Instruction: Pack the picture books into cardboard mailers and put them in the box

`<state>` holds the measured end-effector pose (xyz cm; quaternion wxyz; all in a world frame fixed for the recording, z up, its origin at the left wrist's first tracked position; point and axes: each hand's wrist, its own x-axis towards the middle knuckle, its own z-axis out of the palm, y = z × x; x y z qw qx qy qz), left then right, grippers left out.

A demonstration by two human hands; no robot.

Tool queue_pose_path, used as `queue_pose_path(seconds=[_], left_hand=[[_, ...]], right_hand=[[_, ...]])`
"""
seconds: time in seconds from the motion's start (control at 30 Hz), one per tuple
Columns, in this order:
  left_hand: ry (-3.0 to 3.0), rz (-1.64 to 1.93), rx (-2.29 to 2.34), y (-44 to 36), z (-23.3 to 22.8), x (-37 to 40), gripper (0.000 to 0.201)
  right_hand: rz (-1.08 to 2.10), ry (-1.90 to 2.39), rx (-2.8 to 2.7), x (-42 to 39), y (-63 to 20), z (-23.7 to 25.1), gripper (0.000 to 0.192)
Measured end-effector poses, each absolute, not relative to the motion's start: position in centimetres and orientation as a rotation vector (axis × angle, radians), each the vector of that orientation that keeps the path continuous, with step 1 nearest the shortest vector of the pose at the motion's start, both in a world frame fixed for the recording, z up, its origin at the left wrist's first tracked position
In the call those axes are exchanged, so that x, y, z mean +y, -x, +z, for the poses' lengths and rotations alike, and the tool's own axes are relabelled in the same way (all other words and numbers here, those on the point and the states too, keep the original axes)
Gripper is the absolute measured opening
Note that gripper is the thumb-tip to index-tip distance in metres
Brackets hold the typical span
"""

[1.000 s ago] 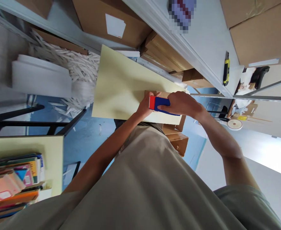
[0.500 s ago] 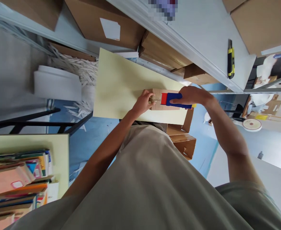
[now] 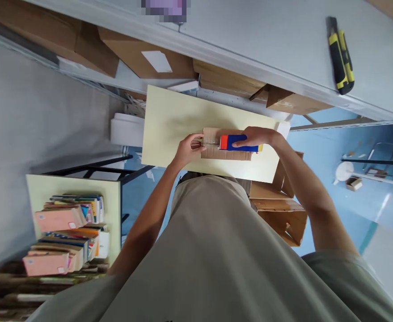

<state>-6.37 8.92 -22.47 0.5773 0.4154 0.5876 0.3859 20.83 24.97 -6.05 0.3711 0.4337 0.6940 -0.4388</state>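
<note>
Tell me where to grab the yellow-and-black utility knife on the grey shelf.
Grip the utility knife across the middle of its long handle, coming straight down onto it. It lies flat on the grey shelf, nothing beside it, so both long sides are free for the fingers.

A pale yellow table (image 3: 176,116) stands at centre on a blue floor (image 3: 330,147). At 12 o'clock runs a grey shelf (image 3: 266,49) with cardboard boxes (image 3: 142,58) beneath. A grey wall (image 3: 31,120) fills 9 o'clock. At 8 o'clock a second table (image 3: 112,214) carries stacked books (image 3: 65,232).
</note>
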Motion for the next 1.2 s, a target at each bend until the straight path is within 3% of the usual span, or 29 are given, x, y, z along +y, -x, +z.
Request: queue_pose_path(seconds=[0.4, 0.5, 0.73, 0.97, 1.2], left_hand=[[-0.574, 0.861, 1.842, 2.9, -22.3, 9.9, 0.056], [-0.623, 0.844, 1.918, 2.7, -22.3, 10.0, 0.049], [-0.633, 0.829, 2.026, 2.1, -22.4, 9.7, 0.036], [-0.698, 0.849, 2.073, 1.6, -22.6, 9.7, 0.023], [-0.711, 0.788, 2.101, 1.3, -22.1, 9.6, 0.019]], right_hand=[[-1.161, -1.078, 1.974, 24.4, -22.3, -8.0, 0.055], [-1.166, -1.051, 1.991, 24.3, -22.3, -7.5, 0.051], [-1.468, -0.997, 1.800, 25.7, -29.7, -5.7, 0.066], [-1.235, -1.115, 1.758, 27.3, -41.5, -4.0, 0.070], [-1.079, -1.144, 1.742, 27.2, -41.6, -7.9, 0.070]])
